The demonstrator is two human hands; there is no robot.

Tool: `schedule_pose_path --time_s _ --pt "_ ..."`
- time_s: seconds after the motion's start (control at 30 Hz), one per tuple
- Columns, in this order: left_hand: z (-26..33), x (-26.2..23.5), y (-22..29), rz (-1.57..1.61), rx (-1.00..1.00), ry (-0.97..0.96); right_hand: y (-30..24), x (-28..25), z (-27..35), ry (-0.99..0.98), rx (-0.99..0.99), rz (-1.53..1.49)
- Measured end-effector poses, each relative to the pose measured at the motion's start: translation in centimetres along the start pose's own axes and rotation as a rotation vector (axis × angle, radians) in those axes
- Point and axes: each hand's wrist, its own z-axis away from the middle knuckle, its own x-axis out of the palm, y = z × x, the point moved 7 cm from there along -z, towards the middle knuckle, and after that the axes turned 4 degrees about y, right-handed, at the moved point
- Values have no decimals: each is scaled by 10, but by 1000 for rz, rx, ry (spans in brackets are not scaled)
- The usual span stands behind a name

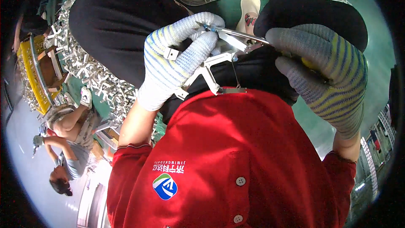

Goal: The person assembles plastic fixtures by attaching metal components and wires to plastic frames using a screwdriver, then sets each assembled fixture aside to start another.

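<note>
White angular plastic bracket piece [209, 72] sits clamped in the left hand [175, 59] grip, w/ a thin metal blade tool [236, 33] in the right hand [325, 71] grip closed round its mostly hidden handle, tip at the bracket's top, above black-trousered lap, green floor [371, 29] & heap of similar white pieces [90, 76] beyond.

Round blue-green-white badge [165, 186] on red shirt [253, 143]

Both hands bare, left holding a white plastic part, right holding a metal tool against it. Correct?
Not quite. The head view shows both hands gloved, not bare: the left hand in a striped knit glove holds the white plastic part, and the gloved right hand holds the metal tool against it.
</note>
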Motion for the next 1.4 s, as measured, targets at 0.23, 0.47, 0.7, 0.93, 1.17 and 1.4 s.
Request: schedule_pose_path --time_s 0.23,0.47,0.7,0.93,1.17,1.4 --pt "-1 -2 10 -112 36 -3 0 1 1 -61 11 67" --pt "1 -9 11 -262 154 8 -6 2 -2 -58 -57 122" --pt "2 -6 16 -245 143 -15 -1 1 2 -53 32 16" --pt "5 -8 11 -135 92 -3 -7 -6 5 -70 13 110" --pt "5 -4 17 -164 90 -19 -8 -4 5 -31 -18 30" --pt "4 -5 8 -182 94 12 -16 5 1 -108 -72 165"
